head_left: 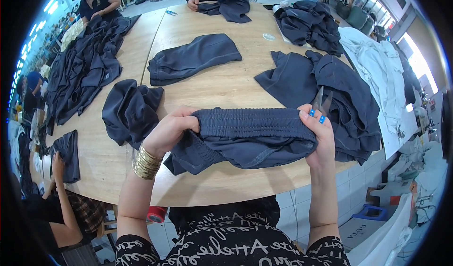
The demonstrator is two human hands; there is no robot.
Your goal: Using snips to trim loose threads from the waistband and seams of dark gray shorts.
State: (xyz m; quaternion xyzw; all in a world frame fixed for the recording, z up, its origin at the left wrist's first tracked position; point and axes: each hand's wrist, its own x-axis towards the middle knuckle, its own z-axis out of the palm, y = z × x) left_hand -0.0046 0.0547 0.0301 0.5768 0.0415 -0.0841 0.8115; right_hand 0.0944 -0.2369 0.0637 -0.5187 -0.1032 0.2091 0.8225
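Note:
Stretched between my two hands is a pair of dark navy elastic-waist shorts (255,145), held above the table's near edge. My left hand (175,127) pinches one end of the gathered waistband, thumb on top. The other end is gripped by my right hand (318,136), which also has small snips (322,101) sticking up from its fingers, blades apart. Blue bands wrap two fingers of that hand. The waistband's ribbed outer side faces up, and its opening shows below. How the rest of the garment hangs is partly hidden.
On the wooden table (198,96) lie a folded dark garment (196,58), a crumpled one (131,110) and a heap (347,96) at right. White cloth (373,68) drapes the right side. Co-workers handle dark cloth at the far side and at left. A cardboard box (361,235) stands lower right.

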